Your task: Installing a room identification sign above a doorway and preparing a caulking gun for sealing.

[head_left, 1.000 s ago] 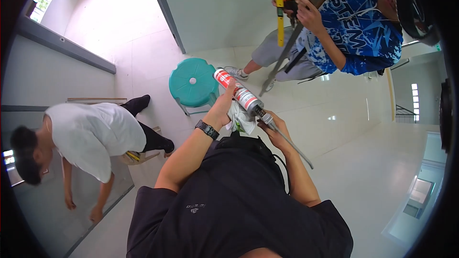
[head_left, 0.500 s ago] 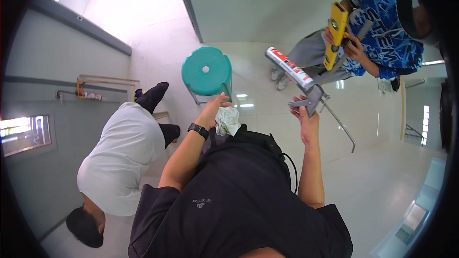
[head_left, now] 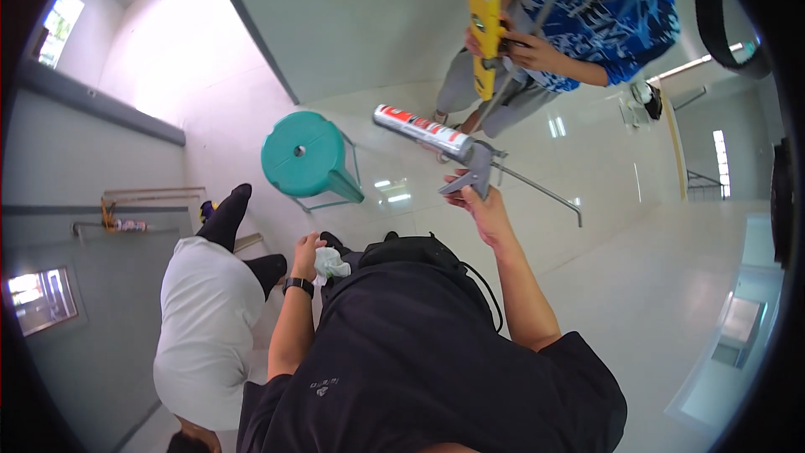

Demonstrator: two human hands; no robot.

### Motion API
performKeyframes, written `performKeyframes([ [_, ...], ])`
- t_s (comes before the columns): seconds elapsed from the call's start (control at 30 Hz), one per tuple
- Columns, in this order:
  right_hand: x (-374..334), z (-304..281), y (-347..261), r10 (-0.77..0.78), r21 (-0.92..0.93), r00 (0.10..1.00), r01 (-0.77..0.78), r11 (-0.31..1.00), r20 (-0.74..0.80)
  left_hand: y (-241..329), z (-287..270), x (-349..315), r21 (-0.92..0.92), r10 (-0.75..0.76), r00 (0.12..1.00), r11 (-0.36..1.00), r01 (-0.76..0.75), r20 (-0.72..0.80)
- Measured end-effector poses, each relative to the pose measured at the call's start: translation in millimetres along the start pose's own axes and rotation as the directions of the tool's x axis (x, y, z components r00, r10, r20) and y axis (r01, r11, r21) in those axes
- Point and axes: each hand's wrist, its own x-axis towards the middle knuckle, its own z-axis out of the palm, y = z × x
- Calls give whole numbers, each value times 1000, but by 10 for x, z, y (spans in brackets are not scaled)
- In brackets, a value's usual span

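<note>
My right hand (head_left: 482, 211) is closed around the handle of a grey caulking gun (head_left: 478, 169). The gun carries a white, red and silver sealant tube (head_left: 422, 132) that points away to the upper left. Its bent metal rod sticks out to the right. Lower at the left, my left hand (head_left: 305, 257) has a wristwatch above it and is closed on a crumpled white rag (head_left: 332, 265), which hangs beside the fingers. Part of that grip is hidden.
A teal plastic stool (head_left: 303, 155) stands ahead on the tiled floor. A person in white (head_left: 205, 310) bends at the left; one in a blue patterned shirt holds a yellow spirit level (head_left: 485, 38). Another caulking gun (head_left: 126, 225) lies near the left wall.
My left hand and the rag have come lower and nearer my body. The caulking gun has shifted left in view. The stool and the people also appear further left as the view turns.
</note>
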Motion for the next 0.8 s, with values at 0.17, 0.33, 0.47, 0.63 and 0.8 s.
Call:
performKeyframes([
  [0.17, -46, 336, 257, 77, -60, 989, -69, 996, 130, -185, -320, -267, -43, 17, 997, 999, -20, -72],
  [0.33, -188, 585, 400, 180, -136, 947, -148, 980, 268, -287, -471, -559, -50, 32, 993, 998, -38, -115],
  [0.47, -212, 645, 402, 189, -254, 932, -111, 961, 309, -207, -395, -652, -40, 75, 991, 996, -79, -110],
  [0.63, -271, 565, 241, 243, -526, 931, -68, 848, 272, -128, -237, -648, 7, 106, 989, 994, -105, -99],
  [0.8, -256, 376, -46, 152, -648, 966, 22, 761, 211, 455, 290, -480, 286, 511, 860, 824, -489, -3],
])
